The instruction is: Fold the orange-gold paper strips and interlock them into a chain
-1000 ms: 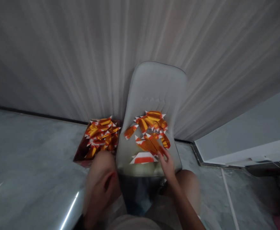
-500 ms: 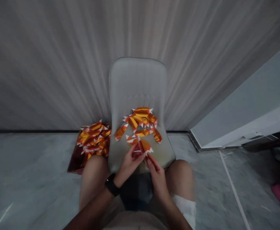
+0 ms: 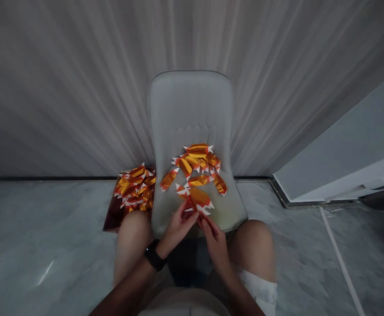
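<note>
My left hand (image 3: 179,223), with a black watch on its wrist, pinches a red folded paper piece (image 3: 193,203) from the left. On the lower right end of the same paper, the fingers of my right hand (image 3: 214,239) are closed. The paper is seen almost edge-on, tilted up to the left, just above the front of a grey chair's seat (image 3: 229,215). Beyond my hands lie several folded gold-and-red foil papers (image 3: 199,150) with white pointed ends. One wide foil paper (image 3: 200,196) is close behind my fingertips and partly hidden by them.
Left of the chair, a dark red box (image 3: 111,219) on the floor holds a heap of similar foil papers (image 3: 136,188). My knees flank the seat. A pleated grey curtain (image 3: 80,87) hangs behind, and a pale panel (image 3: 343,149) stands at the right.
The view has shifted slightly, so chair and box appear further right. In my hands the red paper has tipped lower, and its white upper tip shows less clearly. Both hands keep their grip.
</note>
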The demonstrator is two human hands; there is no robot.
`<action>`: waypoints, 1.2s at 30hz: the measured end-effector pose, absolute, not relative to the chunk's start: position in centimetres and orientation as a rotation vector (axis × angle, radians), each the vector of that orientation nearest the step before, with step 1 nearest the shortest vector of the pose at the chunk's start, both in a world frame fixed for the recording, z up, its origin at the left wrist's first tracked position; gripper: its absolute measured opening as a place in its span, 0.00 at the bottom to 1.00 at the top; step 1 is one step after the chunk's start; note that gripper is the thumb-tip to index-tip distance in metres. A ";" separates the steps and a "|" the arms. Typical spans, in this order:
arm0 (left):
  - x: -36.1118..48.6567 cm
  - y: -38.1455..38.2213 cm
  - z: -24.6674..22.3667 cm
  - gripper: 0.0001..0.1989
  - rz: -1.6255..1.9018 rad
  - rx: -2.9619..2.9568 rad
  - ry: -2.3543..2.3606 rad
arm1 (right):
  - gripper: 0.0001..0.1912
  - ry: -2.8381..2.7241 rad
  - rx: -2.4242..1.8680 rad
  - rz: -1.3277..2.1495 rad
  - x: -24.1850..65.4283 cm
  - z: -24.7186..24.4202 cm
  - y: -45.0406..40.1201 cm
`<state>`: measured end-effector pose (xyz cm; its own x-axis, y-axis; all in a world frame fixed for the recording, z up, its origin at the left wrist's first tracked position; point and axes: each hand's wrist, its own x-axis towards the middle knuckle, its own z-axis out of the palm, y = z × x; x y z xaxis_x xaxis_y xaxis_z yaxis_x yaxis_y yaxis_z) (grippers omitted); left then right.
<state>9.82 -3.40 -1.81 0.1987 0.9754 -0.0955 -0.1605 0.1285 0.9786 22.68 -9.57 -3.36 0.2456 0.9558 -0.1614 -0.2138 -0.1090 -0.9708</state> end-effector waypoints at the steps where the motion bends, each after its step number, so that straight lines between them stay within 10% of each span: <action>1: 9.8 -3.4 -1.7 0.32 1.060 1.080 0.996 | 0.27 -0.802 -1.271 1.199 22.6 -3.3 -9.6; 36: 6.6 -6.4 -2.1 0.33 1.162 1.190 1.240 | 0.27 -1.017 -1.485 0.970 20.0 -3.8 -11.4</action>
<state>6.64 -6.40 -2.07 0.0049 0.9989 -0.0473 0.0181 0.0473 0.9987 20.02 -11.39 -3.80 0.3119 0.9483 -0.0592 0.1043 -0.0961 -0.9899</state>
